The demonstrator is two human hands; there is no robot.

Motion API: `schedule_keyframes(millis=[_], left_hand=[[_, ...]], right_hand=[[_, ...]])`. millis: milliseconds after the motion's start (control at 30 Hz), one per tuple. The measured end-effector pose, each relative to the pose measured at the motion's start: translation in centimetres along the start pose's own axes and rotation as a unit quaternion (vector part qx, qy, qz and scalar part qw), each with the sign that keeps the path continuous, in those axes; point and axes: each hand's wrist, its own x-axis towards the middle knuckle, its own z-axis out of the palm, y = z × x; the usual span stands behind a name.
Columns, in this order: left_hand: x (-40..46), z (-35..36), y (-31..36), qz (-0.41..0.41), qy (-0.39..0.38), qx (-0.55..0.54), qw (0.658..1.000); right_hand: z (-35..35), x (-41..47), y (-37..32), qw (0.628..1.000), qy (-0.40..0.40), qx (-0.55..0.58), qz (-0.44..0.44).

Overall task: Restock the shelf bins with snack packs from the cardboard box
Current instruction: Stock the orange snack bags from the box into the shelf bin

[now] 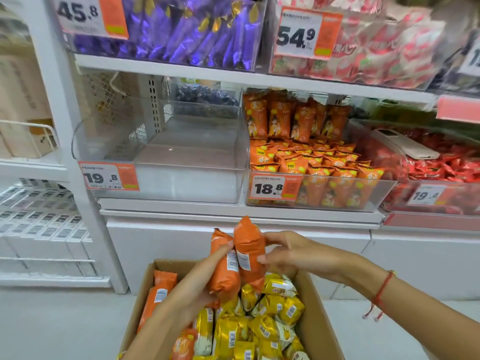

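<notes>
Cardboard box (315,307), bottom centre of frame, holds many yellow packs (259,331) plus three orange packs at its left side. Above it, my left hand (192,289) has its fingers curled round one orange pack (224,271); my right hand (293,252) pinches a second orange pack (249,252). Two packs lifted in all. Orange bin (319,196), centre right, looks nearly full. Clear bin (161,152), centre left, holds nothing. Judgement: restocking is partway; much stock remains boxed.
</notes>
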Motion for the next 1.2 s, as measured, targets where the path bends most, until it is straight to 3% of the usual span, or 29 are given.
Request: schedule_keyframes(millis=[67,133,233,333,467,600,700,800,900,1067,1200], left_hand=[[0.0,1.1,1.4,0.001,-0.041,0.012,0.999],[-1.0,1.8,2.3,0.088,-0.068,0.033,0.993],[-1.7,2.4,4.8,0.138,-0.095,-0.086,0.982],[-2.6,4.3,6.2,0.160,-0.026,-0.046,0.986],[-2.6,5.2,9.1,0.200,-0.042,-0.077,0.976],[-2.4,6.9,12.9,0.274,-0.031,0.013,0.961],[-1.8,7.3,15.3,0.337,-0.006,0.075,0.938],[-0.6,8.2,17.0,0.393,0.012,0.093,0.915],[1.5,9.1,17.6,0.441,0.016,0.139,0.887],[5.1,10.0,18.1,0.486,0.055,0.140,0.861],[5.8,10.0,17.9,0.486,0.036,0.074,0.870]], right_hand=[[-0.6,-0.9,-0.5,0.998,0.038,-0.041,-0.017],[-0.7,-1.2,-0.1,0.991,0.110,-0.072,-0.034],[-1.1,-1.3,0.5,0.974,0.220,-0.037,-0.048],[-2.6,-1.7,-0.5,0.960,0.273,0.030,-0.053],[-5.9,-2.0,-2.1,0.950,0.301,0.058,-0.062],[-10.5,-3.2,-4.6,0.934,0.203,0.283,-0.074],[-13.9,-3.4,-5.7,0.952,0.202,0.218,-0.073],[-17.5,-2.9,-6.0,0.955,0.288,0.068,-0.029],[-21.7,-1.9,-5.5,0.929,0.369,-0.002,0.000],[-27.3,1.0,-4.7,0.880,0.473,0.039,-0.004],[-29.3,3.7,-4.9,0.865,0.490,0.106,-0.037]])
